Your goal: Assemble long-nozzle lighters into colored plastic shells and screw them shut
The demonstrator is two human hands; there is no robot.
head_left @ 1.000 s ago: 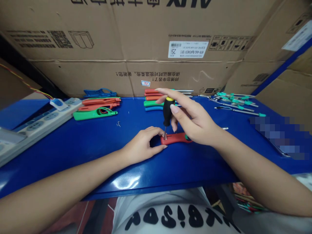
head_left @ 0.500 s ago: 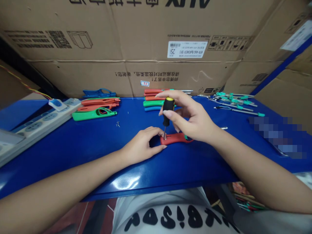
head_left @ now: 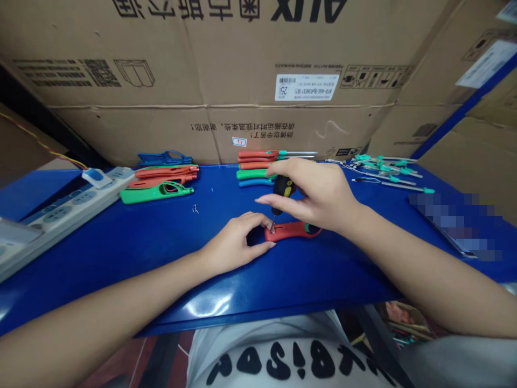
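Note:
A red lighter casing [head_left: 290,231] lies flat on the blue table, its rounded end between the fingertips and thumb of my left hand [head_left: 236,242]. My right hand [head_left: 319,191] is closed around the black and yellow handle of a screwdriver [head_left: 278,198]. The screwdriver's tip points down at the rounded end of the casing, beside my left fingertips. My right wrist hides the casing's far end. A small heap of screws [head_left: 195,208] lies on the table to the left.
Green, red and blue casings [head_left: 157,194] are stacked at the back left beside a white power strip [head_left: 72,207]. Assembled lighters [head_left: 258,156] lie at back centre, metal rods with green parts [head_left: 388,172] at back right. A blurred flat object [head_left: 452,226] lies right; a cardboard wall [head_left: 234,64] stands behind.
My right hand has turned and shifted its fingers on the screwdriver handle, which now tilts slightly. My left hand and the red casing stay almost in place. The view has shifted slightly.

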